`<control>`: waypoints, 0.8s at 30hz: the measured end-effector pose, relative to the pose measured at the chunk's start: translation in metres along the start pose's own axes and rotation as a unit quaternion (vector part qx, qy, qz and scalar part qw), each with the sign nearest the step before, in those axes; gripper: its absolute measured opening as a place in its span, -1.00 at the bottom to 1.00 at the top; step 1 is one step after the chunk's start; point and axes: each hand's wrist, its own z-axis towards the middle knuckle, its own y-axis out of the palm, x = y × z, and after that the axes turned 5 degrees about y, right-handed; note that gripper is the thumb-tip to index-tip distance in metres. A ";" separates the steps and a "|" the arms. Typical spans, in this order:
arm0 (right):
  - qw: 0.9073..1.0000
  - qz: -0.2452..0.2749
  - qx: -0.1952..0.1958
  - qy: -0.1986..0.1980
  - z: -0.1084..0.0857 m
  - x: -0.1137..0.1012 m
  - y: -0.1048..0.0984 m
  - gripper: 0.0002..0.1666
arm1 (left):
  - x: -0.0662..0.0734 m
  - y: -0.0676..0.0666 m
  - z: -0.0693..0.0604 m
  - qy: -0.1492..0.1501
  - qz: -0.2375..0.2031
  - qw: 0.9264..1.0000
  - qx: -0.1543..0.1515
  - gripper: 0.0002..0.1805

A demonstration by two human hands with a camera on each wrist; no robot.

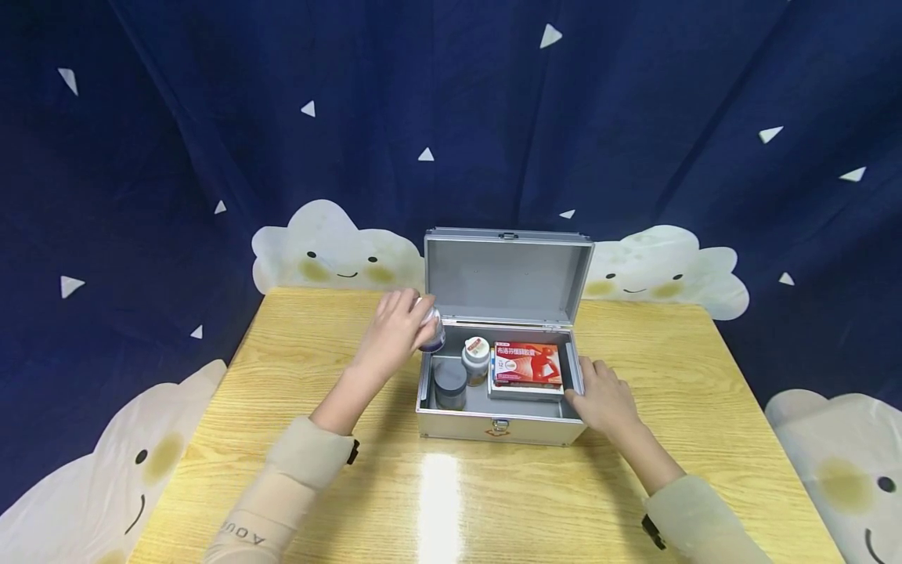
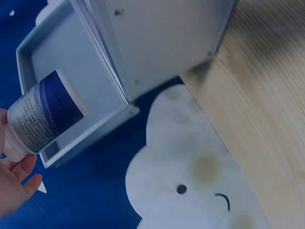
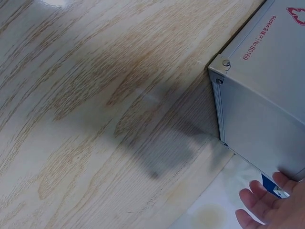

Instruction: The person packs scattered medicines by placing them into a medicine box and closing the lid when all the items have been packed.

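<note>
My left hand [image 1: 397,329] grips a white pill bottle with a dark blue label [image 2: 46,112] by its cap end, above the left side of an open silver medicine case [image 1: 458,424]. Inside the case stand a grey-lidded jar [image 1: 450,384] and a white-capped bottle [image 1: 476,359]. To their right lies a red medicine box [image 1: 527,363] on top of other boxes. At the case's right wall rests my right hand [image 1: 604,398], its thumb on the rim and its fingers along the outside.
The case's lid [image 1: 507,278] stands raised at the back. Under the case is a wooden table [image 1: 338,501]. Behind the table hangs a dark blue curtain [image 1: 479,110] with white triangles and smiling clouds.
</note>
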 end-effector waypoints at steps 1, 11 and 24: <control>1.000 0.001 -0.001 0.000 0.000 0.000 0.000 -0.22 | 0.003 0.001 0.001 0.006 0.001 1.000 -0.001 -0.65; 1.000 0.006 -0.005 0.003 0.001 0.001 0.002 -0.22 | 0.027 0.015 0.012 0.064 -0.009 0.998 -0.019 -0.67; 1.000 0.011 -0.008 0.005 0.001 0.000 0.001 -0.21 | 0.049 0.035 0.015 0.120 0.012 0.991 -0.055 -0.66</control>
